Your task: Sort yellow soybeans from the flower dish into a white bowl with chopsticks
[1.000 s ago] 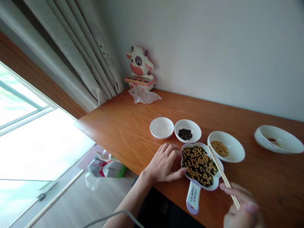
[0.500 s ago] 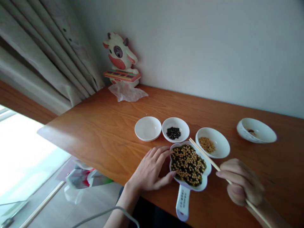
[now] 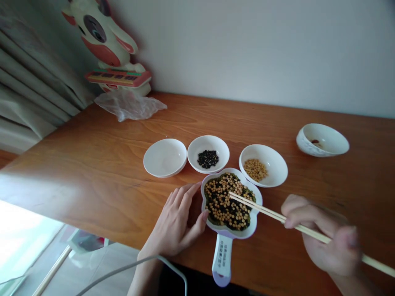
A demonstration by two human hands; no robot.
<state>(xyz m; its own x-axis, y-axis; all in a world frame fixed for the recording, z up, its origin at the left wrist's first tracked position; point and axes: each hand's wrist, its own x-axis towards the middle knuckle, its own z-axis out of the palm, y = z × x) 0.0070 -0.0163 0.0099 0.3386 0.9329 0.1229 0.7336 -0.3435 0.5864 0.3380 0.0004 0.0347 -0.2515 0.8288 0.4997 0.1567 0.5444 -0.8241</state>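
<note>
A white flower-shaped scoop with a lilac rim and a labelled handle [image 3: 222, 253] lies on the table. Mixed yellow soybeans and black beans [image 3: 220, 203] fill it. My left hand [image 3: 177, 222] rests at its left side, fingers and thumb stretched out against the rim. In my right hand [image 3: 324, 236] is a pair of chopsticks [image 3: 271, 213], their tips close together over the beans; whether they pinch a bean cannot be seen. Behind the scoop stand a bare white bowl [image 3: 165, 158], a bowl of black beans [image 3: 222, 160] and a bowl of soybeans [image 3: 276, 170].
Another white bowl [image 3: 335, 144] with a few small brown bits stands at the back right. A cow-shaped toy keyboard [image 3: 119, 78] and a crumpled clear plastic bag [image 3: 131, 107] sit at the back left. A grey cable [image 3: 123, 269] crosses near my left forearm.
My right hand has brought the chopstick tips from beside the soybean bowl down and left over the scoop. The camera view has moved closer. My left hand stays by the scoop.
</note>
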